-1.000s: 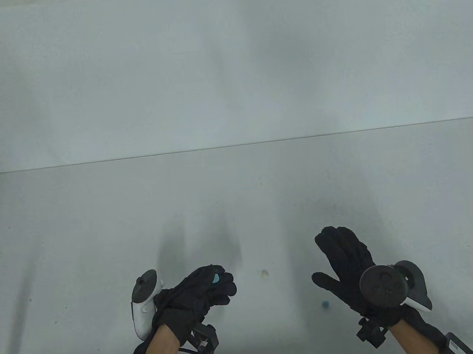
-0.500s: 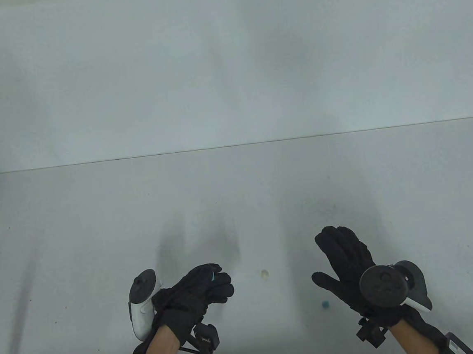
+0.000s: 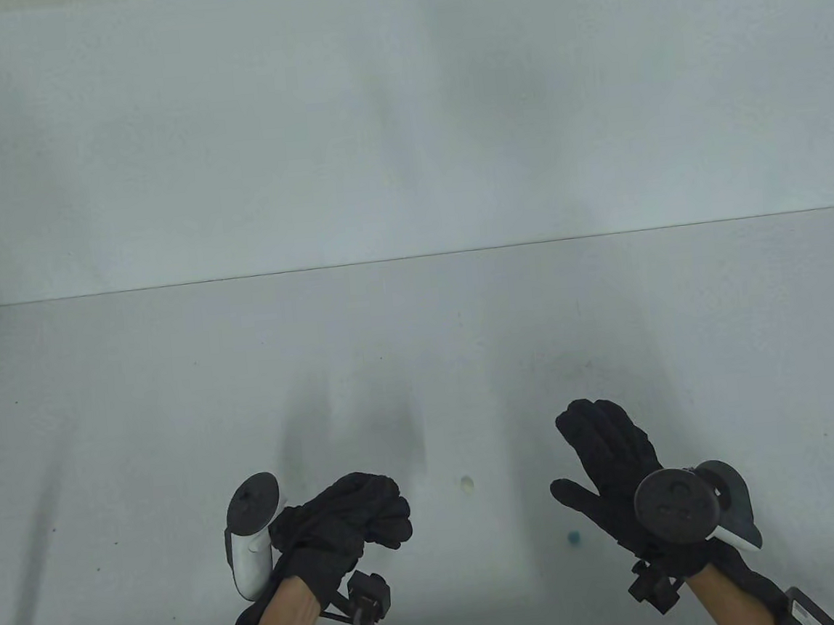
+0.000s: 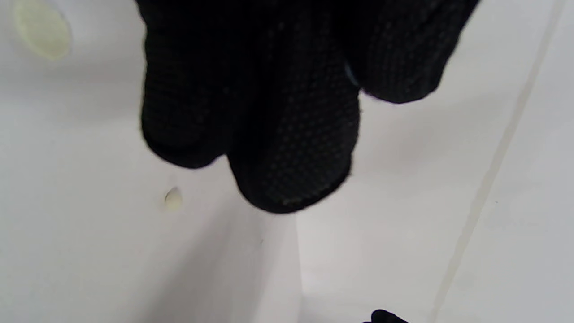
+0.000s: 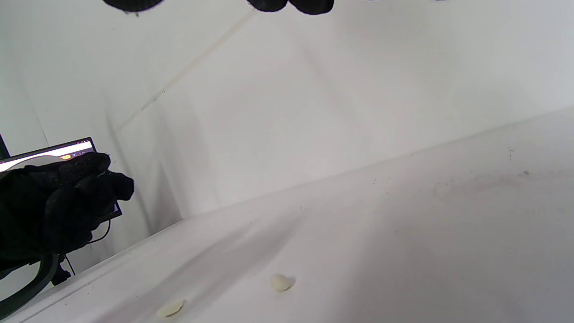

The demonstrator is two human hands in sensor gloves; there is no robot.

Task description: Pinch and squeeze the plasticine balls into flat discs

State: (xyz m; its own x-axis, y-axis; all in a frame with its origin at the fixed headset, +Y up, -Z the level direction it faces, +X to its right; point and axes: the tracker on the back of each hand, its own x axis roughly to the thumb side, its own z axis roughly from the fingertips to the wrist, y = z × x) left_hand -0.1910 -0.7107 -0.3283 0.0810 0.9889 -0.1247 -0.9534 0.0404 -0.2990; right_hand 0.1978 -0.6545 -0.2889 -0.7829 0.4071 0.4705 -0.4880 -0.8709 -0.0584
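Observation:
My left hand (image 3: 387, 512) hovers low over the table near the front, its fingers curled tight into the thumb. In the left wrist view only a thin sliver of the light blue plasticine (image 4: 351, 75) shows between the fingers (image 4: 287, 148) and the thumb; the table view hides it. My right hand (image 3: 584, 451) is held flat with straight fingers and holds nothing. A small dark blue ball (image 3: 573, 537) lies on the table just left of the right wrist. Between the hands lies a cream plasticine piece (image 3: 466, 483).
A flattened cream disc (image 5: 170, 308) lies on the table near the rounder cream piece (image 5: 280, 282). A lit laptop screen (image 5: 49, 150) stands off the table's left side. The white table (image 3: 419, 341) meets a white wall behind.
The left hand's fingers have closed further over the light blue plasticine, which showed between them before and is now hidden from above. The right hand has not moved.

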